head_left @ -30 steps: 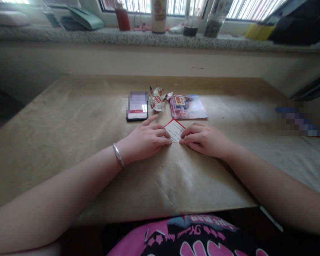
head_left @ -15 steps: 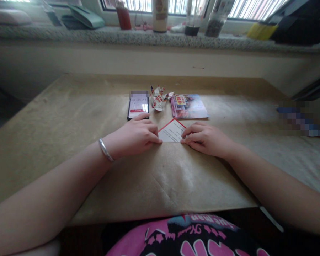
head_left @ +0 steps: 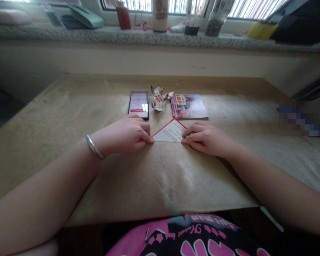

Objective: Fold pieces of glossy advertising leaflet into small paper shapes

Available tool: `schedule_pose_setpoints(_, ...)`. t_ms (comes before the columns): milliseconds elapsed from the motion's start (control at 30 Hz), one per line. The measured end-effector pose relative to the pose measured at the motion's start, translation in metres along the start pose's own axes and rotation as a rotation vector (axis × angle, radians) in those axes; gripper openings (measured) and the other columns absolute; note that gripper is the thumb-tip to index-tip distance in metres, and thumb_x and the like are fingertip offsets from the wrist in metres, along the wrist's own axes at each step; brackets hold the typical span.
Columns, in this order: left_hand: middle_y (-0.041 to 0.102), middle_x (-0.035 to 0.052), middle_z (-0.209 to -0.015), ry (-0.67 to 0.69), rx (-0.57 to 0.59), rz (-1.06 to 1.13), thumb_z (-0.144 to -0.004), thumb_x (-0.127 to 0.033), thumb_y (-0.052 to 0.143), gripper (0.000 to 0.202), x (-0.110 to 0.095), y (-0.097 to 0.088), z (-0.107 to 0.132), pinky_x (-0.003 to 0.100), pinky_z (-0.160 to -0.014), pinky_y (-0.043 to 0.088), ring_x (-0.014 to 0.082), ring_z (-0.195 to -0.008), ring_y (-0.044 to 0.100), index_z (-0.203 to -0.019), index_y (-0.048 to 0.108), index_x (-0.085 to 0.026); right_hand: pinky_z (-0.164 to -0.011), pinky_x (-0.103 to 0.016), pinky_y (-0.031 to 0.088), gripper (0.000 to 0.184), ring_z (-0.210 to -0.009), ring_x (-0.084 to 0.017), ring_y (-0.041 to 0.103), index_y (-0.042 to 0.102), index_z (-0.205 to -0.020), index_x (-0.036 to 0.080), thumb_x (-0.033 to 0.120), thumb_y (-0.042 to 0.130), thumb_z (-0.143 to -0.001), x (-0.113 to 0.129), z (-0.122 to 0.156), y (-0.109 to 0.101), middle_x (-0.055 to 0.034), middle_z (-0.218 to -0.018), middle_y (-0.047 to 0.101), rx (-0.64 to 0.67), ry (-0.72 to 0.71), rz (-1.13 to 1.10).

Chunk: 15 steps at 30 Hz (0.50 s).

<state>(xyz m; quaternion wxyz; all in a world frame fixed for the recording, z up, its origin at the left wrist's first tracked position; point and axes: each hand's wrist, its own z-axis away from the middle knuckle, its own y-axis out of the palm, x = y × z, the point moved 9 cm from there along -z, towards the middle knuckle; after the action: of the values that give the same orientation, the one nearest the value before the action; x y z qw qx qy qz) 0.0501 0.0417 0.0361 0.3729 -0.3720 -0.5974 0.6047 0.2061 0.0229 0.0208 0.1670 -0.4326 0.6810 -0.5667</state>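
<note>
A folded triangle of paper [head_left: 167, 133], white with print and a red border along its upper edges, lies on the table in the middle of the head view. Its fold line faces me. At the paper's left corner, my left hand [head_left: 130, 134] is closed, thumb and forefinger on the tip; a silver bangle circles that wrist. The right corner is hidden under the curled, closed fingers of my right hand [head_left: 204, 138], which press on the paper and cover part of the print.
Behind the hands lie a phone [head_left: 139, 105] with a lit screen, a crumpled wrapper [head_left: 158, 99] and a colourful printed sheet [head_left: 193, 106]. Bottles and jars stand on the stone windowsill [head_left: 138, 38]. A blurred patterned item [head_left: 304, 122] lies at the right.
My left hand has slid left along the fold to the paper's left corner, uncovering more of the sheet. My right hand and the paper have stayed in place.
</note>
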Motion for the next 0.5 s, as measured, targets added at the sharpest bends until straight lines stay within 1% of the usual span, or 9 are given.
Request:
schedule_pose_setpoints(100, 0.071, -0.0033, -0.087, -0.008, 0.009, 0.01, -0.084, -0.019, 0.052, 0.03, 0.0012, 0.0012, 0.0013, 0.03, -0.086, 0.036, 0.0132, -0.08, 0.058, -0.095, 0.075, -0.035, -0.082, -0.034, 0.051, 0.022, -0.092, -0.019, 0.064, 0.075, -0.093, 0.025, 0.02, 0.054, -0.089, 0.0005, -0.0001, 0.0, -0.0064, -0.104, 0.072, 0.006, -0.004, 0.003)
schedule_pose_setpoints(267, 0.071, -0.0036, -0.085, -0.02, 0.001, 0.019, -0.08, -0.019, 0.052, 0.03, 0.0035, -0.0005, 0.0046, 0.03, -0.086, 0.037, 0.0132, -0.079, 0.059, -0.089, 0.077, -0.034, -0.081, -0.034, 0.051, 0.022, -0.092, -0.019, 0.065, 0.076, -0.093, 0.025, 0.02, 0.055, -0.088, -0.0004, 0.0002, -0.0004, -0.0068, -0.103, 0.072, 0.001, 0.003, -0.006)
schedule_pose_setpoints(500, 0.071, -0.0027, -0.088, -0.039, 0.089, 0.084, -0.08, -0.022, 0.052, 0.03, 0.0089, -0.0004, 0.0093, 0.026, -0.078, 0.043, 0.0139, -0.078, 0.061, -0.087, 0.078, -0.033, -0.081, -0.034, 0.052, 0.022, -0.092, -0.019, 0.065, 0.076, -0.093, 0.024, 0.02, 0.055, -0.089, -0.0006, 0.001, -0.0005, -0.007, -0.103, 0.072, -0.001, -0.002, -0.015)
